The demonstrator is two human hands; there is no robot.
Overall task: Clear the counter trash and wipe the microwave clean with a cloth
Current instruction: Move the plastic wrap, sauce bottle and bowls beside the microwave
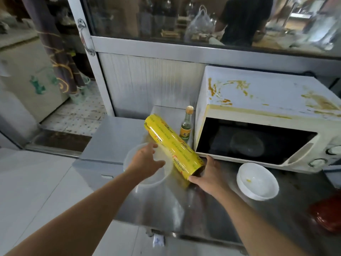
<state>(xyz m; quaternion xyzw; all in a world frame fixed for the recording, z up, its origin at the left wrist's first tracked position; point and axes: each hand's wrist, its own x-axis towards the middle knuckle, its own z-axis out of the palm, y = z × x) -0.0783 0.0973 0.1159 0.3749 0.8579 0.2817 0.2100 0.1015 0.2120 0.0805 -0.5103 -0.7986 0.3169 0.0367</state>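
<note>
We see the counter (212,215) bare along its near edge. The left is crowded: clear tub (147,174), yellow wrap roll (173,146) and small bottle (186,124) hard against the microwave (258,115). A white bowl (257,181) blocks its front; a red packet (326,213) sits far right.

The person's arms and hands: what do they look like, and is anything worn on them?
Both arms are bare as far as the picture shows: no sleeve is in view. The left hand and the right hand carry no glove, and I see no ring, watch, bracelet or marking on either. The forearms are slim and come into the picture from the bottom edge.
</note>
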